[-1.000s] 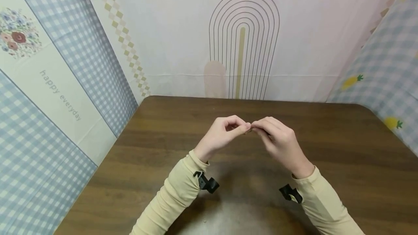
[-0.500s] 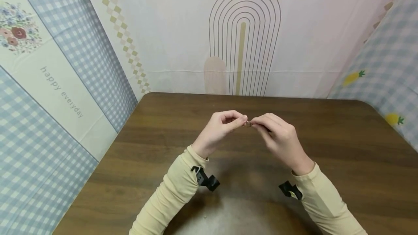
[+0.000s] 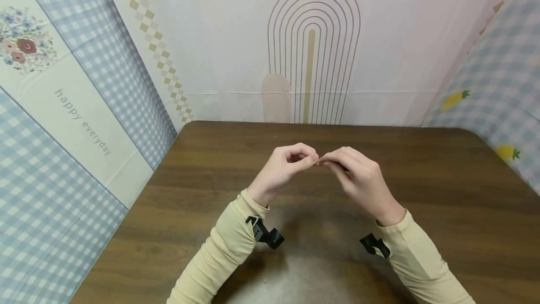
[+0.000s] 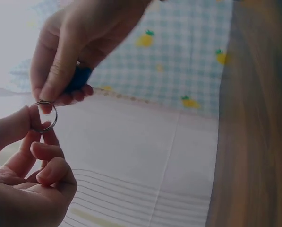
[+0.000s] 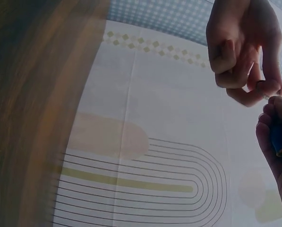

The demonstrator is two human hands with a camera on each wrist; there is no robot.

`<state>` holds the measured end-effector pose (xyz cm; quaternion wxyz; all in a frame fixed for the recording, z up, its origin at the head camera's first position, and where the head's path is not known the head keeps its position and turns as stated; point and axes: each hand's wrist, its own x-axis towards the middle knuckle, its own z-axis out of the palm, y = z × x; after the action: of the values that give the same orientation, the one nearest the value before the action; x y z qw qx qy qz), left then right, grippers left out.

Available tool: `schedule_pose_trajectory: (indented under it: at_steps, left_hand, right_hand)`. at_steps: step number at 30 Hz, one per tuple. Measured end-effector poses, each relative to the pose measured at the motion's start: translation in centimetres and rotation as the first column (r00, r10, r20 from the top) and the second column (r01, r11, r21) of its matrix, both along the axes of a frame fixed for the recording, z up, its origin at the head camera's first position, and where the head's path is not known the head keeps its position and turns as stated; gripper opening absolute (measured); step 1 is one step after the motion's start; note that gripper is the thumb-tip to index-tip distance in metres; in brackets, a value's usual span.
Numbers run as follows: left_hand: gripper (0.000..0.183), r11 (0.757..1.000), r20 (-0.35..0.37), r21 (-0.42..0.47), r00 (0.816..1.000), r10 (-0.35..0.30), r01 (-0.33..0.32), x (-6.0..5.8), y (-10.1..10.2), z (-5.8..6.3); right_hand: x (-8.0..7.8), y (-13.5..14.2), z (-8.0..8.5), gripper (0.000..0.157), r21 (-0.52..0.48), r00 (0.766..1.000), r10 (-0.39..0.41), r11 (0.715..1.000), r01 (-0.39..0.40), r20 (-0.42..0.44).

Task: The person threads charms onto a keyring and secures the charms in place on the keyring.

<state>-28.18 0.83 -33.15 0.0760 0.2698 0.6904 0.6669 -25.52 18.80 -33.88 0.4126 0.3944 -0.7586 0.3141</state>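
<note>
In the head view both hands meet above the middle of the table, fingertips almost touching. My left hand (image 3: 281, 169) pinches a thin metal key ring (image 4: 56, 116) between thumb and fingers; its other fingers are curled. The thumb and index finger of my right hand (image 3: 362, 178) grip the upper side of the same ring. A blue object (image 4: 78, 79) sits under the curled fingers of the right hand, mostly covered, and its kind cannot be made out. In the right wrist view this blue object (image 5: 279, 140) shows a small orange patch at its lower end.
The brown wooden table (image 3: 202, 163) has rounded far corners. A pale printed cloth (image 3: 228, 50) hangs behind it, with blue checked cloth (image 3: 139, 102) along the left and pineapple-patterned cloth (image 3: 498, 93) at the right. Black camera mounts (image 3: 266, 234) sit on the sleeves.
The ring showed more broadly between the fingertips half a second ago and now looks narrower from the head. Both hands keep their pinch and have barely shifted.
</note>
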Motion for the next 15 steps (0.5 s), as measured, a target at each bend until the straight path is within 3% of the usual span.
schedule_pose_trajectory:
  at_steps: [4,7,11,15]
  left_hand:
    - [0.009,0.994,0.070,0.095,0.996,-0.058,0.051,0.0,-0.1,-0.1]
    - [0.011,0.995,0.092,0.088,0.994,-0.064,0.055,-0.1,-0.2,-0.1]
    - [0.021,1.000,0.071,0.003,0.997,-0.013,0.013,-0.3,-0.3,-0.1]
    - [0.020,0.997,0.039,-0.049,0.998,0.057,-0.055,-0.5,-0.5,0.0]
  right_hand:
    - [0.1,0.2,0.1,0.027,-0.014,1.000,0.003,1.000,-0.003,-0.002]
    - [0.1,0.3,0.2,0.026,-0.010,1.000,0.011,1.000,-0.011,0.006]
    - [0.0,0.8,0.3,0.025,0.006,0.999,0.008,1.000,-0.008,0.052]
    - [-0.3,1.5,0.4,0.026,0.023,0.995,-0.027,0.999,0.025,0.100]
